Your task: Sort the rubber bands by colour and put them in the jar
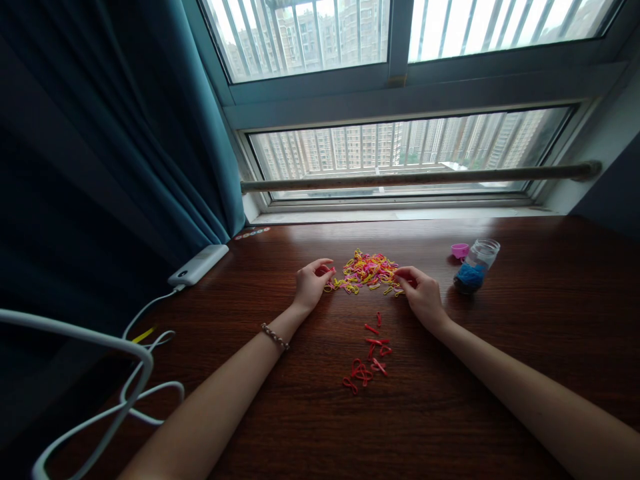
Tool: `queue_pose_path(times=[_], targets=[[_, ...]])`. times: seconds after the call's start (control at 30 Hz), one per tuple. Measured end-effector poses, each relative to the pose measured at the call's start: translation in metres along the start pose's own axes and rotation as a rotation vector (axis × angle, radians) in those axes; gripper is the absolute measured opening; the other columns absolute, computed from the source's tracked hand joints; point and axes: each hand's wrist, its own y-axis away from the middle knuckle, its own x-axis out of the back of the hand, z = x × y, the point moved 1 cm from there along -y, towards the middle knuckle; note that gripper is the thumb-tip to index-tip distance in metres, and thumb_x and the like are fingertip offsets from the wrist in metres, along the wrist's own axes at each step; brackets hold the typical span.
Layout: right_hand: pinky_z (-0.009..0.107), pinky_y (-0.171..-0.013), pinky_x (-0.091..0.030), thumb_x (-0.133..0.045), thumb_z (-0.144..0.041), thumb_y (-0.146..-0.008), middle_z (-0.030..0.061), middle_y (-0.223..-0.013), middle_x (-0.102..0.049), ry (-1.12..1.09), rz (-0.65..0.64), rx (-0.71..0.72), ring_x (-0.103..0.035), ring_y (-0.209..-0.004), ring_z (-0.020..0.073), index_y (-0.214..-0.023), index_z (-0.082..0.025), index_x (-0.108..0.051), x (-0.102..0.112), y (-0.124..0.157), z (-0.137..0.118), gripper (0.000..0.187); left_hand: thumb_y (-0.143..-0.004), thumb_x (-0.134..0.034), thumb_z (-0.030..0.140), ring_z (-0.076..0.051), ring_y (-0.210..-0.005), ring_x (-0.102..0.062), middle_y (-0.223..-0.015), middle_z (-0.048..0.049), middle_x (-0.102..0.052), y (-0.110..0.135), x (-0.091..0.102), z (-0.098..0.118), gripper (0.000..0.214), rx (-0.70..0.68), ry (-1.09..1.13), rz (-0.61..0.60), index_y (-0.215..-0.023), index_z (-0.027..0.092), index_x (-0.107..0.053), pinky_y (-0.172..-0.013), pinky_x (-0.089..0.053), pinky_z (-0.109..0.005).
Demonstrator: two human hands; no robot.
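A loose pile of small elastic bands point(369, 268), mostly yellow, pink and orange, lies on the dark wooden table. At its left edge my left hand point(311, 283) pinches a small red elastic band point(333, 269) between thumb and finger. My right hand point(423, 297) reaches the pile's right edge, its thumb and fingertips closed together among the bands; what they hold is too small to make out. Nearer to me, between my forearms, red elastic bands point(362, 372) lie in a loose scattered group, apart from the pile.
Right of the pile, a clear jar point(484, 252) holds blue and dark contents, tilted in view. Beside it is a small pink cup-like piece point(460, 251). A white power strip point(199, 265) with a looped white cable point(145, 353) lies left, near the blue curtain point(200, 147).
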Motion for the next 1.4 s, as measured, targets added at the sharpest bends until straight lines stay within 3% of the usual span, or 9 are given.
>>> queue_pose_path(times=[0.2, 0.6, 0.7, 0.83, 0.9, 1.0, 1.13, 1.33, 1.4], targets=[[0.030, -0.065, -0.047, -0.051, -0.033, -0.075, 0.0057, -0.078, -0.067, 0.001, 0.003, 0.003, -0.061, -0.069, 0.0186, -0.080, -0.017, -0.063, -0.001, 0.000, -0.001, 0.021, -0.067, -0.063, 0.034, -0.012, -0.052, -0.057, -0.068, -0.0029, -0.064, 0.001, 0.000, 0.002, 0.020, -0.020, 0.055, -0.021, -0.075, 0.016, -0.067, -0.049, -0.046, -0.021], [0.029, -0.064, -0.047, -0.047, -0.033, -0.080, 0.0056, -0.078, -0.065, 0.024, -0.007, 0.065, -0.060, -0.069, 0.0178, -0.083, -0.017, -0.061, -0.001, 0.003, -0.006, 0.021, -0.069, -0.062, 0.037, -0.014, -0.050, -0.059, -0.058, -0.0008, -0.064, 0.002, 0.001, 0.006, 0.020, 0.010, 0.060, -0.056, -0.072, 0.017, -0.064, -0.050, -0.046, -0.023], [0.028, -0.065, -0.045, -0.042, -0.028, -0.084, 0.0057, -0.077, -0.062, 0.088, -0.059, 0.273, -0.057, -0.070, 0.0162, -0.085, -0.018, -0.059, -0.003, 0.017, -0.021, 0.020, -0.071, -0.059, 0.035, -0.014, -0.050, -0.059, -0.056, -0.0003, -0.063, 0.002, 0.000, 0.005, 0.019, 0.006, 0.049, -0.048, -0.073, 0.017, -0.064, -0.051, -0.046, -0.023], [0.027, -0.062, -0.042, -0.037, -0.019, -0.086, 0.0046, -0.068, -0.057, 0.250, -0.431, 0.804, -0.052, -0.065, 0.0150, -0.091, -0.017, -0.058, -0.009, 0.042, -0.046, 0.021, -0.074, -0.056, 0.035, -0.014, -0.050, -0.059, -0.059, -0.0012, -0.064, 0.001, 0.000, 0.002, 0.020, -0.003, 0.018, -0.035, -0.076, 0.017, -0.065, -0.052, -0.046, -0.023], [0.028, -0.061, -0.043, -0.038, -0.019, -0.086, 0.0044, -0.066, -0.057, 0.311, -0.547, 0.955, -0.052, -0.064, 0.0153, -0.094, -0.016, -0.058, -0.010, 0.047, -0.051, 0.021, -0.075, -0.054, 0.036, -0.013, -0.051, -0.058, -0.061, -0.0019, -0.064, 0.000, 0.000, 0.002, 0.021, -0.025, -0.012, -0.035, -0.077, 0.017, -0.065, -0.052, -0.045, -0.023], [0.033, -0.076, -0.044, -0.037, -0.019, -0.087, 0.0095, -0.088, -0.062, 0.368, -0.453, 0.839, -0.054, -0.085, 0.0184, -0.105, -0.015, -0.055, -0.010, 0.038, -0.045, 0.026, -0.076, -0.054, 0.036, -0.013, -0.054, -0.056, -0.065, -0.0029, -0.064, 0.004, 0.001, 0.011, 0.022, -0.110, -0.067, -0.058, -0.075, 0.017, -0.065, -0.054, -0.044, -0.023], [0.046, -0.097, -0.031, -0.038, -0.026, -0.087, 0.0088, -0.120, -0.053, 0.506, -0.329, 0.554, -0.036, -0.119, 0.0247, -0.118, -0.020, -0.050, -0.010, 0.016, -0.020, 0.033, -0.079, -0.052, 0.035, -0.015, -0.064, -0.057, -0.070, -0.0042, -0.062, 0.021, -0.005, 0.039, 0.022, -0.286, -0.103, -0.169, -0.073, 0.019, -0.066, -0.063, -0.045, -0.025], [0.051, -0.101, -0.021, -0.037, -0.034, -0.088, 0.0040, -0.122, -0.054, 0.574, -0.421, 0.464, -0.033, -0.122, 0.0241, -0.117, -0.025, -0.052, -0.014, 0.011, 0.000, 0.034, -0.083, -0.047, 0.032, -0.016, -0.075, -0.057, -0.076, -0.0060, -0.063, 0.051, -0.019, 0.070, 0.022, -0.645, -0.163, -0.574, -0.087, 0.021, -0.066, -0.077, -0.044, -0.029], [0.050, -0.101, -0.024, -0.037, -0.032, -0.088, 0.0044, -0.119, -0.055, 0.540, -0.420, 0.453, -0.036, -0.120, 0.0236, -0.116, -0.024, -0.054, -0.014, 0.010, 0.000, 0.033, -0.084, -0.046, 0.032, -0.016, -0.075, -0.057, -0.076, -0.0060, -0.063, 0.052, -0.020, 0.069, 0.024, -0.717, -0.198, -0.605, -0.094, 0.020, -0.064, -0.077, -0.044, -0.030]])
